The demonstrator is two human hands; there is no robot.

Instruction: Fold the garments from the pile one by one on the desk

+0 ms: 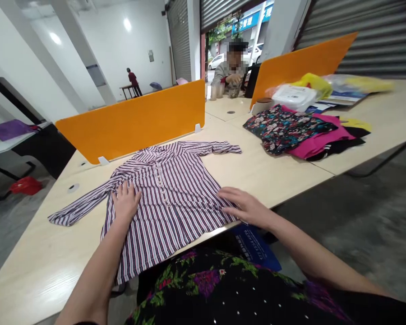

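Striped shirt [169, 194]: spread face-up, sleeves out, unfolded, hem overhanging the table's [274, 171] near edge; left hand [126, 203] and right hand [243, 205] flat on it, fingers loosely spread; smoothing apparently underway, folding not begun.

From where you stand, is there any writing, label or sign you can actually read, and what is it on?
"管理": white characters on the blue street sign outside the open shutter; the characters beside them are cut off.
White print on the blue bag at the table edge: too tilted and small to read.
Papers by the plastic container: blurred, unreadable.
Striped shirt under both hands: no text.
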